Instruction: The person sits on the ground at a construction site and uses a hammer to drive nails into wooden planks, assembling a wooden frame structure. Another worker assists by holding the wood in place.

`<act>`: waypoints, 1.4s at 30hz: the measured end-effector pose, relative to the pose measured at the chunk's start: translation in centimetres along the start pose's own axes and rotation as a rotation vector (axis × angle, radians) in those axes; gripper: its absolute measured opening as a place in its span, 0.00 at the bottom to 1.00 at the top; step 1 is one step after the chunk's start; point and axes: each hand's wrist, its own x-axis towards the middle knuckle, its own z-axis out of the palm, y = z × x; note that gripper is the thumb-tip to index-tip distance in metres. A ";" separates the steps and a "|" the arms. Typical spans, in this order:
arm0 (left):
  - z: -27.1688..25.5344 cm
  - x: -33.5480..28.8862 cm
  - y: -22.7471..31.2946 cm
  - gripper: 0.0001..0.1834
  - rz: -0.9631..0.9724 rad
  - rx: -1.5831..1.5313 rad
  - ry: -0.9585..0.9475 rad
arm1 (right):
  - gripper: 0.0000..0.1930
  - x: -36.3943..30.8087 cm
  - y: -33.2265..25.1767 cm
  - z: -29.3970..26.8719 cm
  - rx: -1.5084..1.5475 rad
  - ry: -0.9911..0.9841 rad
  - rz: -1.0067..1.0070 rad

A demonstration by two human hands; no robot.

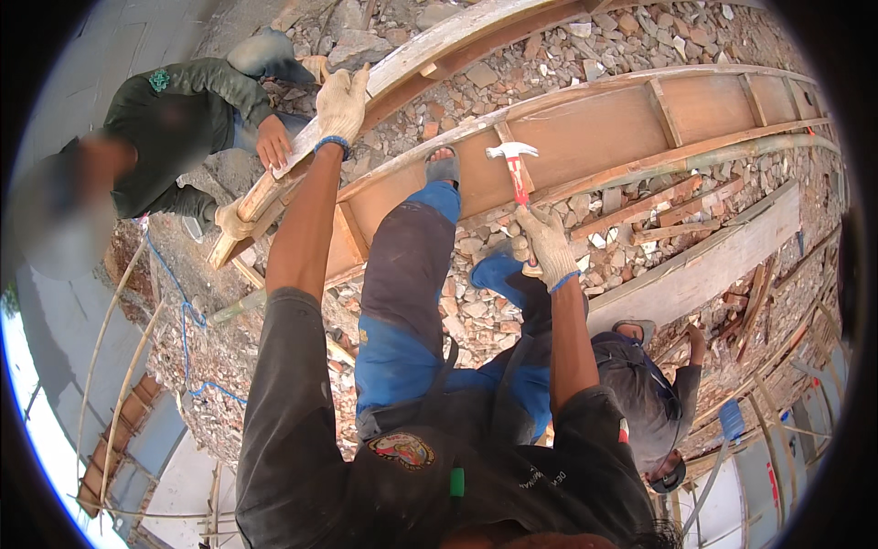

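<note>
My left hand (341, 108), in a cream knit work glove, grips the top edge of a long wooden formwork board (412, 64), its fingertips partly hidden. My right hand (547, 249), gloved too, is closed round the handle of a claw hammer (518, 174) with a red-and-white grip. The hammer's metal head points away from me, above a second wooden form panel (576, 128) with cross ribs. At the far left, a co-worker's bare hand (273, 142) rests on the same board, and that person's gloved hand (235, 222) holds its near end.
Broken brick and stone rubble (640, 41) covers the ground. My sandalled foot (443, 167) is on the ribbed panel. Loose wood strips (640, 209) and a wide pale plank (704, 252) lie right. Another person (640, 384) bends at lower right. A blue rope (187, 316) trails left.
</note>
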 end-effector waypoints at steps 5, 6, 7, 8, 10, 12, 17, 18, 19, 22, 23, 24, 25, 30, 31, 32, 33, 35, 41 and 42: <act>10.7 8.6 -3.4 0.29 0.016 -0.170 0.014 | 0.09 14.2 -1.5 5.2 -0.096 -0.244 0.196; 12.5 9.5 -4.2 0.29 0.013 -0.257 0.000 | 0.11 16.0 -2.5 6.1 -0.106 -0.286 0.225; 13.8 10.5 -3.9 0.29 0.019 -0.351 -0.011 | 0.12 18.4 -3.5 6.4 -0.119 -0.324 0.244; 15.5 9.9 -3.6 0.28 0.042 -0.273 0.082 | 0.15 22.3 -3.6 5.9 0.078 -0.415 0.315; 17.0 9.7 -4.1 0.27 0.090 -0.348 0.187 | 0.16 27.0 -6.1 6.7 0.342 -0.537 0.325; 17.8 9.3 -5.0 0.23 0.152 -0.377 0.263 | 0.16 29.0 -7.0 7.7 0.449 -0.605 0.313; 16.5 9.1 -4.4 0.22 0.163 -0.538 0.177 | 0.12 28.6 -2.4 8.2 0.308 -0.620 0.060; 16.5 9.2 -4.3 0.23 0.178 -0.530 0.169 | 0.17 28.3 -1.7 7.8 0.336 -0.575 0.109; 16.3 9.4 -4.3 0.23 0.189 -0.516 0.164 | 0.18 28.0 -0.9 7.2 0.353 -0.574 0.149; 16.9 10.0 -5.0 0.25 0.197 -0.552 0.120 | 0.15 28.7 0.8 5.1 0.374 -0.634 0.310; 17.0 9.8 -5.3 0.25 0.194 -0.549 0.108 | 0.15 29.1 0.7 4.7 0.429 -0.655 0.364; 17.2 10.1 -5.6 0.25 0.231 -0.491 0.124 | 0.16 29.5 -0.1 4.6 0.486 -0.682 0.405; 16.7 9.8 -5.1 0.24 0.212 -0.530 0.105 | 0.17 29.9 -0.5 4.7 0.543 -0.701 0.450; 17.3 9.7 -3.4 0.19 0.203 -0.615 0.130 | 0.21 31.5 -2.9 6.0 0.923 -1.023 0.384; 16.9 9.3 -3.4 0.19 0.210 -0.605 0.152 | 0.20 31.5 -1.8 6.6 0.640 -0.871 0.218; 16.4 9.0 -3.3 0.19 0.176 -0.600 0.118 | 0.20 31.1 -0.5 7.0 0.361 -0.712 0.053; 16.1 8.7 -3.3 0.19 0.185 -0.621 0.113 | 0.19 30.8 0.6 7.2 0.080 -0.554 -0.110; 16.1 8.3 -3.2 0.20 0.206 -0.672 0.092 | 0.15 30.3 2.6 6.2 -0.022 -0.347 -0.144; 16.2 8.0 -2.1 0.16 0.228 -0.592 0.114 | 0.09 29.4 6.0 -0.7 -0.090 -0.187 -0.254; 16.4 8.1 -2.5 0.16 0.236 -0.595 0.112 | 0.08 29.2 6.2 -1.6 -0.108 -0.156 -0.283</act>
